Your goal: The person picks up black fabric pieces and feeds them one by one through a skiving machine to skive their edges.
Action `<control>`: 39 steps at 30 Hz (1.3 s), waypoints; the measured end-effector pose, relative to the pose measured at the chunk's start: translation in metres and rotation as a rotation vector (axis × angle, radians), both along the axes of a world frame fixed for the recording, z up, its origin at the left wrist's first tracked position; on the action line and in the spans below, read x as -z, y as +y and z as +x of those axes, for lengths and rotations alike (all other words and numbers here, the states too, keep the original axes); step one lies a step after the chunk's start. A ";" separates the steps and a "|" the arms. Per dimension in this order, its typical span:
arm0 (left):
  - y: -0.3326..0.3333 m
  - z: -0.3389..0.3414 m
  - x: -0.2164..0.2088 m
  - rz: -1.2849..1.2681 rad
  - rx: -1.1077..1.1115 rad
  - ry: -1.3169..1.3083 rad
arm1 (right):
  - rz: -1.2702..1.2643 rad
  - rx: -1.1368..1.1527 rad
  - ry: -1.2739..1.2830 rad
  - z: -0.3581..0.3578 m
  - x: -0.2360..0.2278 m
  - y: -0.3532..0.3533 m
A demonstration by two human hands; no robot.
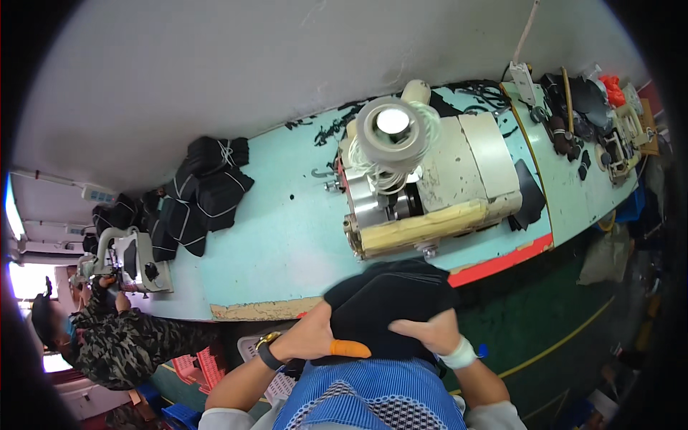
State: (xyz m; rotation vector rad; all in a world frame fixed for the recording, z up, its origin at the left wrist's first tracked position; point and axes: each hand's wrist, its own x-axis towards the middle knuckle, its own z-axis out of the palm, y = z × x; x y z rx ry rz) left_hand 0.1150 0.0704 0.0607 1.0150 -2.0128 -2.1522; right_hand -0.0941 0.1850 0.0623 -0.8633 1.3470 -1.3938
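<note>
I am seeing a cream machine (pixel 459 161). Under the machine, the table (pixel 269 240) is showing pale blue-green. In front of the machine, cloth (pixel 383 308) is looking black, a thumb cover (pixel 350 349) orange, an apron (pixel 376 380) stripy blue. Left of the machine, bundles (pixel 219 201) are looking black.

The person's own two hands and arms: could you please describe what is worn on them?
The left hand has an orange cover on its thumb, a dark wristband and a gold-coloured piece beside that band. The right hand has a white wrist covering. Pale sleeves show near both elbows.
</note>
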 end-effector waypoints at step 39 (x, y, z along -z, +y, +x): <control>-0.035 0.128 0.156 -0.257 -0.181 -0.076 | 0.156 -0.353 0.253 0.136 0.154 -0.061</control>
